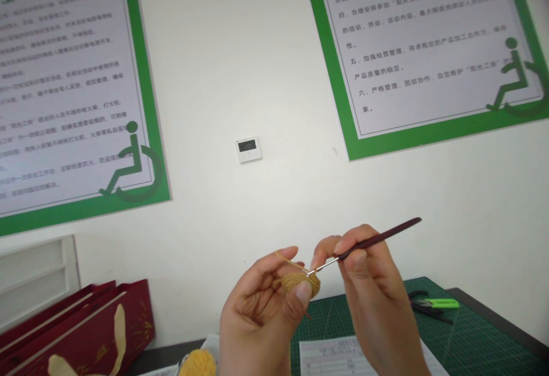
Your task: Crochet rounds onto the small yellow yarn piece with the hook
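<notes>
My left hand [261,301] pinches a small tan crochet piece [295,282] between thumb and fingers, and a strand of tan yarn runs up over its raised index finger. In my right hand [373,284] is a crochet hook [381,237] with a dark maroon handle, held like a pen. The hook's silver tip meets the upper edge of the crochet piece. A short red thread [308,316] shows just below the piece. Part of the piece is hidden behind my left thumb.
A green cutting mat [323,321] covers the table, bearing a printed sheet [326,356] and black-handled pliers [429,307] beside a bright green tool [444,303]. A yellow yarn ball [198,363] sits at lower left, near dark red gift bags [81,330]. Green-framed posters and a thermostat [248,150] hang on the wall.
</notes>
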A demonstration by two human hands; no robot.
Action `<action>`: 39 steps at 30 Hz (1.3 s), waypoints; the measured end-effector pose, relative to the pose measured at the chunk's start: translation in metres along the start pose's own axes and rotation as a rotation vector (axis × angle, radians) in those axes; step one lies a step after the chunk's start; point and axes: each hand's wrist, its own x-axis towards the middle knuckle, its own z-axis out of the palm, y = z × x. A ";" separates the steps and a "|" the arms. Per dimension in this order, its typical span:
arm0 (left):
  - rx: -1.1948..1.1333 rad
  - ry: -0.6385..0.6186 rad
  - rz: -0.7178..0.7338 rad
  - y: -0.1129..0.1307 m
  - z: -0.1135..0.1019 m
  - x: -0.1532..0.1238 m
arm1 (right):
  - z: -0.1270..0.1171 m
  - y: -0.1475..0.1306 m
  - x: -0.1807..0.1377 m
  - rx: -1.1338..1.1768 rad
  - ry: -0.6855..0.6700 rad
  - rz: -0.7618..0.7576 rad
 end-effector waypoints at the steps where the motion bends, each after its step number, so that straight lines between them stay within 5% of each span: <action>1: -0.001 0.001 0.005 0.000 0.000 0.000 | 0.000 -0.001 0.001 -0.011 -0.010 -0.019; 6: 0.013 0.028 0.007 -0.001 0.001 0.000 | -0.006 -0.006 0.002 -0.111 -0.068 -0.125; 16: 0.067 0.079 0.065 0.000 0.003 -0.003 | -0.012 -0.027 0.010 -0.668 -0.371 -0.617; 21: 0.022 0.060 0.064 0.000 0.006 -0.005 | -0.009 -0.015 0.004 -0.661 -0.233 -0.624; 27: -0.108 0.056 0.009 0.000 0.005 -0.001 | -0.001 0.012 -0.005 -0.288 -0.023 -0.365; 30: -0.176 0.006 -0.094 0.003 0.001 0.000 | 0.001 0.018 -0.003 -0.142 -0.036 -0.273; 33: -0.192 -0.021 -0.181 0.003 -0.002 0.000 | -0.001 0.015 -0.002 -0.332 -0.126 -0.474; 36: -0.098 -0.001 -0.059 -0.001 -0.001 -0.001 | -0.004 0.009 -0.003 -0.744 -0.114 -0.770; 39: 0.013 0.024 0.103 -0.005 0.003 -0.002 | -0.004 0.004 -0.006 -0.812 -0.055 -0.747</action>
